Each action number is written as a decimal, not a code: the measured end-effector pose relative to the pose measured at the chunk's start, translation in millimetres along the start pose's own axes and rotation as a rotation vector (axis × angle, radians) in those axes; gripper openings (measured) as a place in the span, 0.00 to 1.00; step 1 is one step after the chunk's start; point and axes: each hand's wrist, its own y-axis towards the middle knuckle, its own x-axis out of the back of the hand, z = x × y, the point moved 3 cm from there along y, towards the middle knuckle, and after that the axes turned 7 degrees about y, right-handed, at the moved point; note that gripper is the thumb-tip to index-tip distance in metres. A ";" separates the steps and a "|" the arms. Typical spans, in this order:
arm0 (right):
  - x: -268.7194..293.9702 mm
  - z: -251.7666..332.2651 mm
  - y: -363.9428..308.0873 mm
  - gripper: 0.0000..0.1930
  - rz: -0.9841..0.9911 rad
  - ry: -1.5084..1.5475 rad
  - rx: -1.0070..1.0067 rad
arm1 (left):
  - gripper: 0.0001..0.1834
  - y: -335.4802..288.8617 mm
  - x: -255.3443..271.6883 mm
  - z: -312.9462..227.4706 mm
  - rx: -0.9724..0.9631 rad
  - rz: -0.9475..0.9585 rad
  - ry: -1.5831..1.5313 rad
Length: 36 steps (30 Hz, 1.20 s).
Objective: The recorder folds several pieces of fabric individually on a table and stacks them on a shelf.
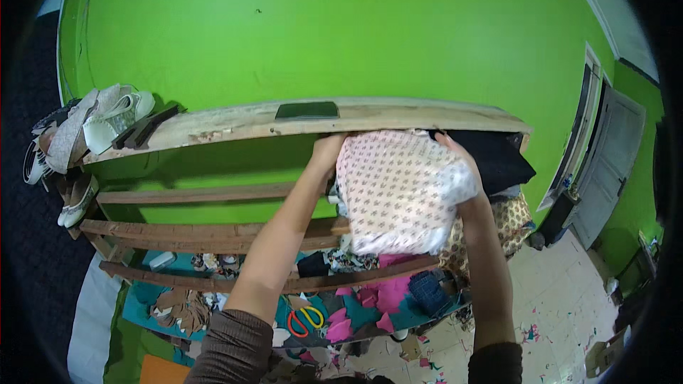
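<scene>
A pale pink cloth [398, 188] with a small dark print hangs in front of the rack's top plank. My left hand [329, 149] is closed on its upper left edge, right below the plank. At the cloth's right side my right hand [462, 163] grips it, with a whitish, bunched part near the palm. Black fabric [491, 160] hangs over the rack just right of that hand. Gold patterned fabric [509, 224] drapes below the black one, partly behind my right forearm.
The wooden top plank [235, 124] carries a dark flat rectangle [307, 110] and, at left, shoes [117, 121]. Lower slats [185, 233] cross above a teal surface [146, 291] with fabric scraps, folded denim [430, 293] and scissors [306, 320]. Scraps litter the tiled floor [548, 299].
</scene>
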 end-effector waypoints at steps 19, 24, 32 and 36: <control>-6.2 -41.1 -97.3 0.21 0.111 -2.041 1.268 | 0.38 -7.1 -22.5 -7.1 -0.042 0.037 0.380; -22.8 -29.1 -98.7 0.13 0.170 -2.006 1.446 | 0.34 -60.7 -11.6 -9.6 -0.148 0.164 0.191; -44.6 -9.6 -81.9 0.10 0.251 -2.012 1.586 | 0.21 -0.7 -13.6 -6.9 0.219 0.096 0.179; -36.8 -7.7 -74.4 0.10 0.212 -1.987 1.590 | 0.23 7.7 -29.8 -12.4 0.077 0.129 0.009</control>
